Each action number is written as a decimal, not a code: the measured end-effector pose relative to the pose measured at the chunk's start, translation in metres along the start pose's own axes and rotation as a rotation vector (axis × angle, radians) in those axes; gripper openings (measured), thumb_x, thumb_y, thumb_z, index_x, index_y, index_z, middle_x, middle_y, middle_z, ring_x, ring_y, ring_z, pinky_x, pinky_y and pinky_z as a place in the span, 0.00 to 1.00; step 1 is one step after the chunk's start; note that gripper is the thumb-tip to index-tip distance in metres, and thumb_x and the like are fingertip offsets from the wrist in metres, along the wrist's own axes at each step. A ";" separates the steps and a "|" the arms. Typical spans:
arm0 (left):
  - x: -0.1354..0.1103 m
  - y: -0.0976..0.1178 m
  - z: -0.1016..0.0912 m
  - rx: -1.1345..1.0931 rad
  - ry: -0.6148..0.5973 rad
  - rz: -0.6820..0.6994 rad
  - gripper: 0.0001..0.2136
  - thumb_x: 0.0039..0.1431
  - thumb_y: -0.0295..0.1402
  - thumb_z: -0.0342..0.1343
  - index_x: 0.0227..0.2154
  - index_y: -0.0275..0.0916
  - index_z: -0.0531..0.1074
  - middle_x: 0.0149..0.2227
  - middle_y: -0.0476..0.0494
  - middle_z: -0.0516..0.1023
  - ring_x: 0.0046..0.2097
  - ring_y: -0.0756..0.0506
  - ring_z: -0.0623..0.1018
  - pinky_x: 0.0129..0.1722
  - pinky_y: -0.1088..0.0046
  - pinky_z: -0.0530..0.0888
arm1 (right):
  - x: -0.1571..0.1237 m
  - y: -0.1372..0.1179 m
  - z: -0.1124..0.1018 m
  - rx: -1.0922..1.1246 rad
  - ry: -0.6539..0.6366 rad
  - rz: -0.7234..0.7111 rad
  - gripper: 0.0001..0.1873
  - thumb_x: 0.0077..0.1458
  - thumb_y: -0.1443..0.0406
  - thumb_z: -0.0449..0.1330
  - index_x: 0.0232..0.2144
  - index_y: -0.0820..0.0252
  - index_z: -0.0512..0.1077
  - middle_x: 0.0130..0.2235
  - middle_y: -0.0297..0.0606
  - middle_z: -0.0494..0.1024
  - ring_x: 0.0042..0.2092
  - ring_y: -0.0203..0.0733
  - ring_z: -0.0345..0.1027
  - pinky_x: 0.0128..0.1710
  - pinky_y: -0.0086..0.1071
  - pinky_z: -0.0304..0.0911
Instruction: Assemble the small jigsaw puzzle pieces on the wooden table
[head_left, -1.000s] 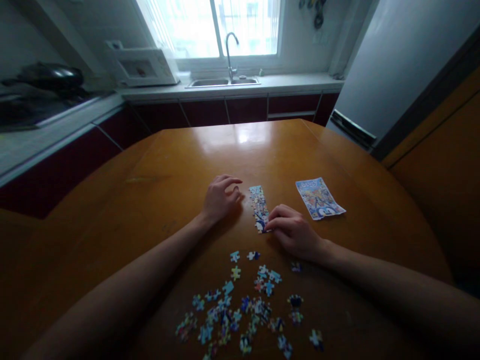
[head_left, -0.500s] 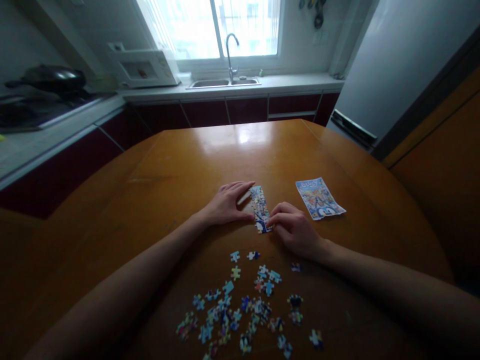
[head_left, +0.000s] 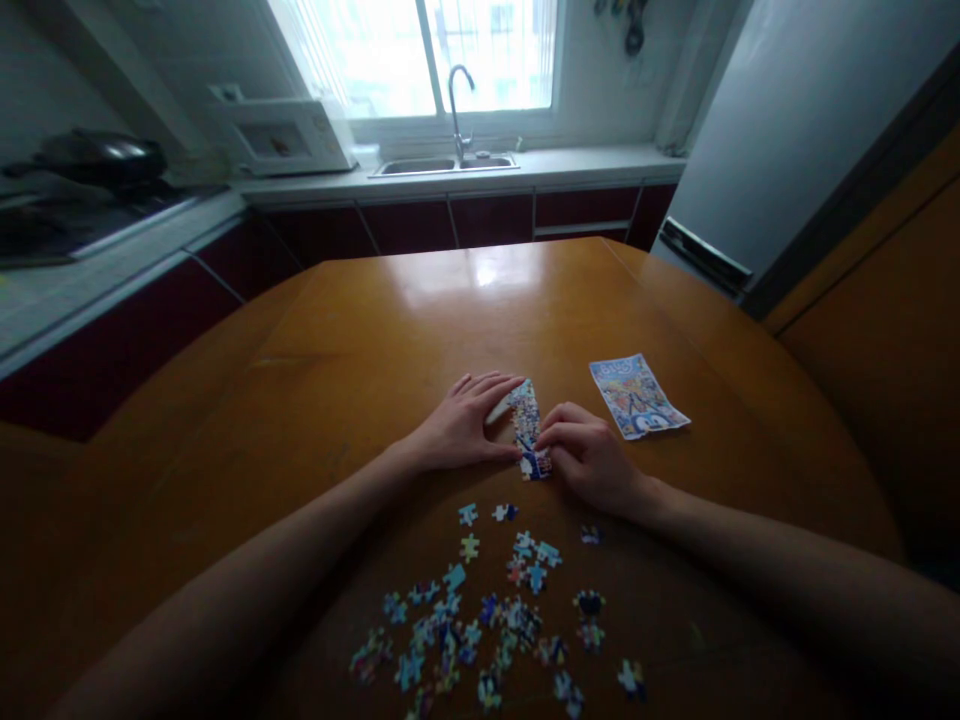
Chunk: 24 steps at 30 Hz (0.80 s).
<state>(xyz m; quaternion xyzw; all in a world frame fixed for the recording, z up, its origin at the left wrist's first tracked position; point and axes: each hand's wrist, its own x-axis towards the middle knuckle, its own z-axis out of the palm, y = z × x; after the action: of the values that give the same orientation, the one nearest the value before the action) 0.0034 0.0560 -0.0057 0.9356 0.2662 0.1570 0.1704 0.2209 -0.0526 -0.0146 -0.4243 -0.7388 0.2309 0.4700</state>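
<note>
A narrow strip of joined jigsaw puzzle pieces [head_left: 526, 420] lies on the table between my hands. My left hand [head_left: 469, 425] steadies it from the left, index fingertip at its far end and thumb against its near left side, with a gap between them. From the right, my right hand [head_left: 589, 455] is closed, its bent fingers pressed on the strip's lower right edge. Whether a separate piece is under those fingertips is hidden. Nearer to me, loose puzzle pieces [head_left: 517, 620] lie scattered and partly heaped.
A creased picture sheet [head_left: 637, 397] lies to the right of my right hand on the brown wooden table [head_left: 360, 330]. Past the far edge are a counter with a sink [head_left: 420, 167] and a microwave [head_left: 281, 140]. A fridge [head_left: 750, 150] stands at the right.
The puzzle strip has shifted slightly right and toward me, and my left hand has moved with it. My right hand has stayed nearly in place at its lower right edge.
</note>
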 end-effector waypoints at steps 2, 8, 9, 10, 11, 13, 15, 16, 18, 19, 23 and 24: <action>-0.001 0.004 0.001 0.001 0.005 0.001 0.46 0.49 0.54 0.67 0.68 0.47 0.55 0.67 0.41 0.63 0.67 0.35 0.62 0.67 0.51 0.57 | 0.000 0.000 0.000 0.000 0.000 -0.005 0.14 0.53 0.77 0.56 0.30 0.58 0.78 0.34 0.38 0.75 0.39 0.42 0.69 0.40 0.38 0.65; -0.001 0.006 0.003 0.003 0.018 0.005 0.47 0.48 0.54 0.68 0.68 0.47 0.54 0.67 0.40 0.63 0.67 0.34 0.62 0.68 0.50 0.57 | 0.001 0.000 0.000 0.009 0.010 0.006 0.14 0.52 0.77 0.56 0.29 0.58 0.77 0.33 0.37 0.75 0.38 0.41 0.69 0.40 0.38 0.65; -0.001 0.005 0.003 -0.004 0.024 0.005 0.48 0.48 0.54 0.68 0.69 0.47 0.54 0.67 0.39 0.63 0.67 0.34 0.62 0.68 0.50 0.57 | 0.001 0.000 0.000 0.010 0.012 0.011 0.14 0.52 0.77 0.55 0.29 0.58 0.77 0.33 0.37 0.75 0.38 0.41 0.69 0.40 0.38 0.65; -0.001 0.003 0.003 -0.015 0.034 0.002 0.48 0.48 0.53 0.69 0.68 0.46 0.54 0.67 0.39 0.63 0.67 0.34 0.62 0.68 0.50 0.58 | 0.001 0.000 0.000 0.010 0.014 0.019 0.14 0.52 0.77 0.55 0.29 0.57 0.77 0.33 0.37 0.75 0.38 0.41 0.69 0.40 0.38 0.65; 0.000 0.001 0.004 -0.031 0.048 -0.004 0.48 0.47 0.52 0.69 0.68 0.45 0.55 0.66 0.38 0.64 0.67 0.34 0.63 0.67 0.51 0.59 | 0.001 0.000 0.000 0.009 0.019 0.029 0.14 0.52 0.77 0.55 0.29 0.57 0.77 0.34 0.37 0.75 0.38 0.41 0.69 0.40 0.38 0.65; 0.001 -0.003 0.005 -0.076 0.091 -0.037 0.45 0.48 0.51 0.69 0.67 0.43 0.58 0.65 0.37 0.67 0.65 0.34 0.66 0.66 0.52 0.63 | 0.001 0.000 0.000 0.004 0.034 0.052 0.15 0.52 0.77 0.55 0.30 0.57 0.78 0.34 0.37 0.75 0.39 0.41 0.69 0.40 0.38 0.66; 0.002 -0.007 0.007 -0.155 0.147 -0.099 0.39 0.52 0.49 0.67 0.64 0.41 0.62 0.62 0.36 0.70 0.62 0.35 0.70 0.63 0.53 0.67 | 0.001 0.000 0.000 0.000 0.057 0.078 0.15 0.52 0.78 0.55 0.31 0.56 0.78 0.35 0.37 0.75 0.39 0.42 0.69 0.40 0.38 0.66; 0.003 -0.008 0.008 -0.209 0.177 -0.135 0.34 0.57 0.47 0.64 0.63 0.41 0.63 0.60 0.35 0.72 0.60 0.36 0.73 0.61 0.54 0.69 | 0.001 0.000 0.000 0.001 0.070 0.088 0.15 0.52 0.77 0.55 0.32 0.56 0.78 0.36 0.38 0.75 0.40 0.42 0.69 0.40 0.38 0.66; 0.004 -0.011 0.011 -0.314 0.230 -0.201 0.24 0.65 0.43 0.56 0.60 0.39 0.66 0.56 0.36 0.76 0.56 0.39 0.77 0.58 0.55 0.73 | 0.001 0.001 0.001 0.010 0.095 0.101 0.15 0.53 0.77 0.55 0.34 0.56 0.78 0.36 0.38 0.75 0.41 0.43 0.69 0.40 0.39 0.66; 0.005 -0.011 0.011 -0.352 0.249 -0.223 0.20 0.67 0.41 0.52 0.58 0.38 0.67 0.54 0.36 0.78 0.54 0.40 0.78 0.57 0.56 0.74 | 0.002 0.002 0.001 0.018 0.111 0.107 0.15 0.53 0.77 0.55 0.34 0.56 0.78 0.37 0.38 0.75 0.41 0.43 0.69 0.41 0.39 0.66; 0.006 -0.012 0.013 -0.367 0.273 -0.246 0.16 0.68 0.34 0.49 0.55 0.37 0.69 0.51 0.37 0.80 0.52 0.42 0.79 0.56 0.57 0.74 | 0.003 0.006 0.001 0.056 0.154 0.169 0.13 0.56 0.74 0.55 0.34 0.56 0.78 0.36 0.39 0.76 0.39 0.42 0.69 0.36 0.36 0.65; 0.007 -0.012 0.013 -0.346 0.274 -0.242 0.16 0.67 0.33 0.50 0.55 0.37 0.70 0.51 0.37 0.79 0.52 0.42 0.79 0.56 0.57 0.74 | 0.004 0.007 0.001 0.060 0.156 0.197 0.13 0.55 0.73 0.55 0.34 0.57 0.79 0.36 0.38 0.76 0.38 0.41 0.69 0.34 0.35 0.64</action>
<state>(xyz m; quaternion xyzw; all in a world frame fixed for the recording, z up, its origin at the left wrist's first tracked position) 0.0081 0.0665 -0.0208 0.8238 0.3660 0.3042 0.3080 0.2222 -0.0452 -0.0186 -0.4974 -0.6474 0.2642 0.5135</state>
